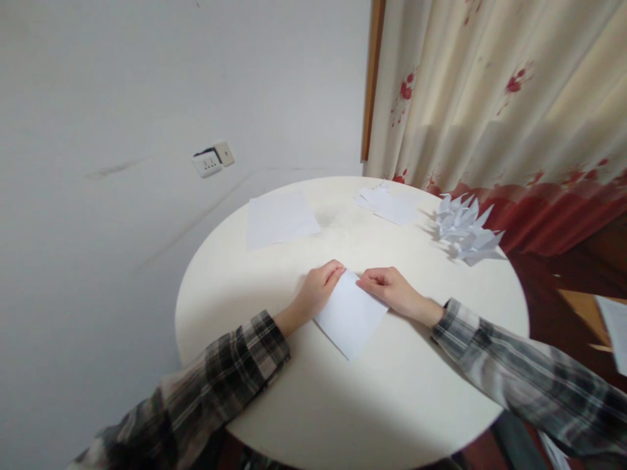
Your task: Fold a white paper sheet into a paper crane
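Observation:
A square of white paper (pixel 351 320) lies on the round table in front of me, turned so that one corner points toward me. My left hand (pixel 321 287) pinches its far left edge near the top corner, fingers curled in. On the far right edge, my right hand (pixel 389 289) has thumb and fingers closed on the paper. Whether the sheet is one layer or folded, I cannot tell. Both my forearms rest across the table in plaid sleeves.
A flat white sheet (pixel 281 219) lies at the table's back left. Smaller paper pieces (pixel 389 203) overlap at the back. Several folded paper cranes (pixel 465 228) cluster at the right rim of the white table (pixel 220 313). Beyond are a wall socket (pixel 208 163) and a curtain (pixel 490 98).

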